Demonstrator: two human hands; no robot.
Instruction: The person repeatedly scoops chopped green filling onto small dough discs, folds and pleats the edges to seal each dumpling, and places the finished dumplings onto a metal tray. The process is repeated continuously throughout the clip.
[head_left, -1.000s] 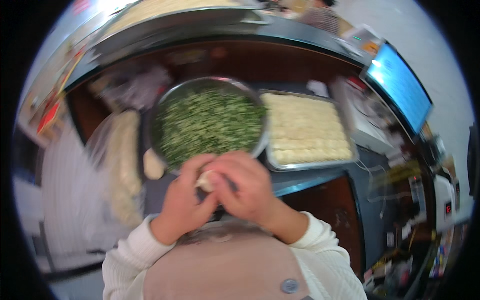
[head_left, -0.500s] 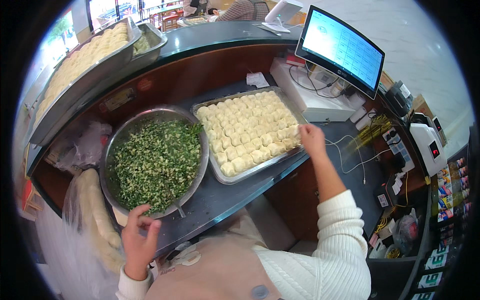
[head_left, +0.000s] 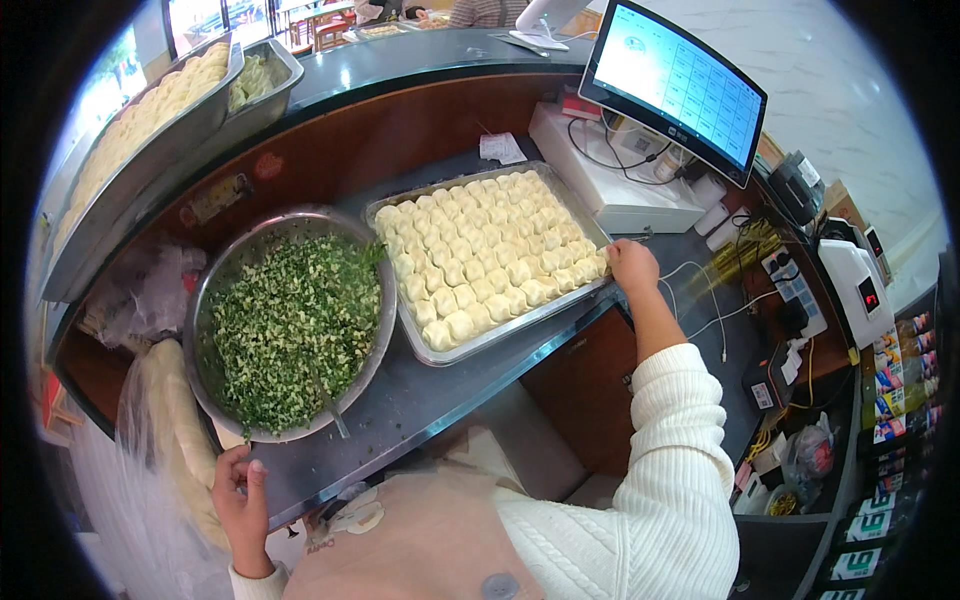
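My right hand (head_left: 632, 268) pinches a pale dumpling at the right edge of a metal tray (head_left: 432, 355) filled with rows of dumplings (head_left: 480, 255). My left hand (head_left: 243, 492) is open, fingers curved apart, just below a large steel bowl (head_left: 203, 380) of chopped green filling (head_left: 285, 320) with a spoon handle (head_left: 335, 415) in it. Next to that hand, long rolls of pale dough (head_left: 180, 410) lie in clear plastic (head_left: 130, 480). A small flat pale piece (head_left: 226, 434) is partly hidden beside the bowl.
Metal trays (head_left: 262, 110) of food stand on the counter's raised ledge (head_left: 420, 55), upper left. A monitor (head_left: 675, 90), white box (head_left: 575, 170), cables and electronic devices crowd the right, above shelved bottles (head_left: 895, 425). Two people sit beyond the ledge.
My hands have separated since a second ago, when they were together over a small pale piece. My right hand has moved to the tray's right edge; my left has dropped toward the dough rolls.
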